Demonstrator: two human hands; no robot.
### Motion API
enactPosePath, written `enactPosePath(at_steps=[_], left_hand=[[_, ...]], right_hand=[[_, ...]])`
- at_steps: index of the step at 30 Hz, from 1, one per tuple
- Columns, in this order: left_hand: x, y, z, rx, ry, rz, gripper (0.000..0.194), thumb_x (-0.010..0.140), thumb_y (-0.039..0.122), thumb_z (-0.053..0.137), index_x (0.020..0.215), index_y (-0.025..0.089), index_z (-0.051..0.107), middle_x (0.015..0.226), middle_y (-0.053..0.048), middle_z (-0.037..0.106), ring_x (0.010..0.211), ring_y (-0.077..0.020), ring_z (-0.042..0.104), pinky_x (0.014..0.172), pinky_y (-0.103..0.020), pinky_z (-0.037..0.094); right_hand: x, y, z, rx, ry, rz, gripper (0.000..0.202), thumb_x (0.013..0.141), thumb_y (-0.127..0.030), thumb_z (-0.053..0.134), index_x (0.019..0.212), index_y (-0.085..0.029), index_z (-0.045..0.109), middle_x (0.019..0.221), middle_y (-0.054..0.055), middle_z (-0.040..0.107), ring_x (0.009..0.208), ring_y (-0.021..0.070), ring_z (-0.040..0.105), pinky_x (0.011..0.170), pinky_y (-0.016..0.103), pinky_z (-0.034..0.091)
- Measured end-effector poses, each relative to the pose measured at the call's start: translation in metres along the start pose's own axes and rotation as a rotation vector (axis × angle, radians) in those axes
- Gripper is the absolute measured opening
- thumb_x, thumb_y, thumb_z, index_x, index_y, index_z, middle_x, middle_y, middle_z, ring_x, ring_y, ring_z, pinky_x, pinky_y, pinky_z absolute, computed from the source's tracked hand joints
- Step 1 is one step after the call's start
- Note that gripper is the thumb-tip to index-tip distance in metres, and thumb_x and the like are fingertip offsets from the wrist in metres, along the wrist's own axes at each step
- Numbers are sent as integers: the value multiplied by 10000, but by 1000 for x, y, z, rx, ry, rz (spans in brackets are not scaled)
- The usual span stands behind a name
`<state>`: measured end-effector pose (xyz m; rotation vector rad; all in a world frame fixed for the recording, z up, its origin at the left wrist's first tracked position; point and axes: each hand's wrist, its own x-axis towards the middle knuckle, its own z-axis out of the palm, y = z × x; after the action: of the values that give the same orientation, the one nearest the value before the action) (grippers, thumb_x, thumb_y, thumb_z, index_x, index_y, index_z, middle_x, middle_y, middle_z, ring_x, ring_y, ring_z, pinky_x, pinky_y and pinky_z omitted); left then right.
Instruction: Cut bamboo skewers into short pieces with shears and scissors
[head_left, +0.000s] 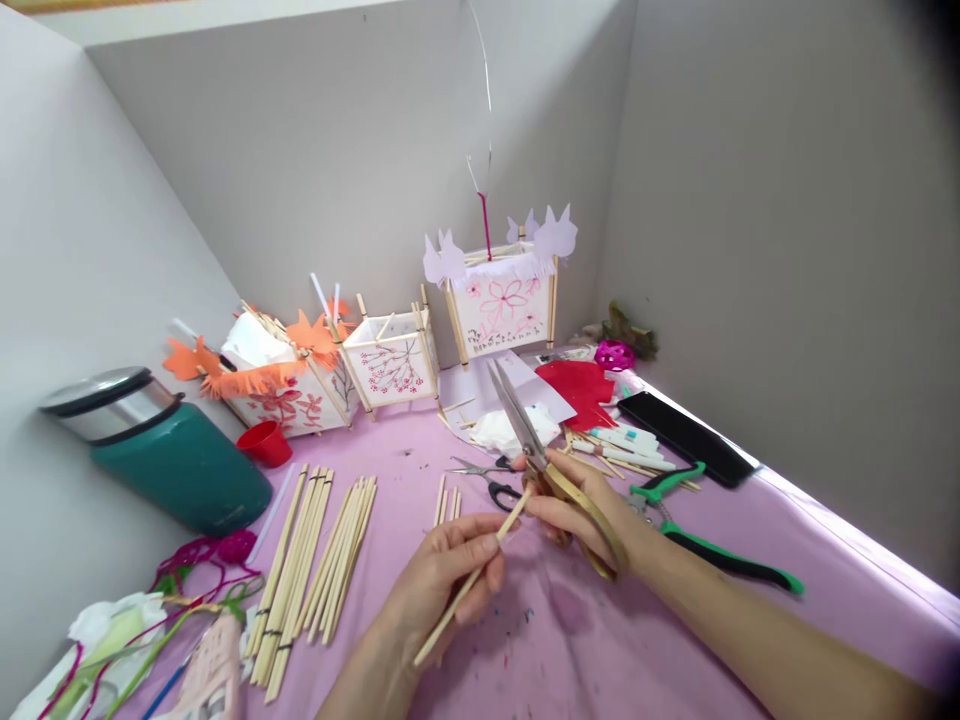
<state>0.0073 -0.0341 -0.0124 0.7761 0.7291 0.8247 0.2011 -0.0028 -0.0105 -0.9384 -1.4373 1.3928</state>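
My left hand (442,565) pinches a thin wooden stick (457,600) that slants up to the right. Large scissors (519,412) with gold handles are gripped in my right hand (585,505), their blades pointing up and away, nearly closed. The stick's upper end reaches the fingertips of my right hand, below the blades; whether they pinch it is unclear. Just beyond my hands lie small black-handled scissors (504,494) and a few short sticks (448,500). Left of my left hand, longer sticks lie in a loose group (341,560) and a banded group (296,575).
Paper lanterns on stick frames, one orange-trimmed (296,400), one plain (394,365), one lilac-trimmed (504,300), stand at the back. A teal bottle (180,460), red cup (264,444) and glue gun (214,675) are left. Green-handled pliers (731,560) and a black phone (686,437) lie right.
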Motion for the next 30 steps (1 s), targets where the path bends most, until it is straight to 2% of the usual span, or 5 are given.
enactPosePath(at_steps=[5,8,11,18,30], left_hand=[[2,6,-3,-48,240,234,324,790,255,690,1061,77,682,473,42,555,322,-24,330,351,-157,211],[2,7,-6,-92,282,295,343,783,241,703,1094,101,663,510,50,568,325,-17,319,354,-156,193],[4,5,-8,-120,290,337,277,778,249,717,1022,125,674,540,52,569,333,-13,323,352,-154,194],[5,4,-9,-184,341,342,451,773,232,734,1205,163,622,527,86,499,358,-26,323,351,-150,228],[4,0,-4,-88,342,326,301,785,278,722,1051,144,679,529,63,486,416,-38,345,399,-149,263]], right_hand=[[2,12,-7,-484,136,-228,326,829,-260,560,1149,-195,563,846,21,604,737,183,578,670,305,481],[-1,17,-10,-867,162,-307,470,820,-160,485,1289,-158,516,1056,107,621,951,257,586,840,413,474],[-4,23,-7,-1107,98,-343,619,754,-86,473,1372,-94,465,1130,159,587,1077,307,532,929,479,435],[-8,31,4,-1302,87,-336,701,723,-65,474,1421,-52,421,1128,185,578,1068,319,525,917,489,447],[-10,23,9,-1376,115,-244,679,748,-74,475,1424,-43,426,1144,198,582,1073,333,527,907,494,448]])
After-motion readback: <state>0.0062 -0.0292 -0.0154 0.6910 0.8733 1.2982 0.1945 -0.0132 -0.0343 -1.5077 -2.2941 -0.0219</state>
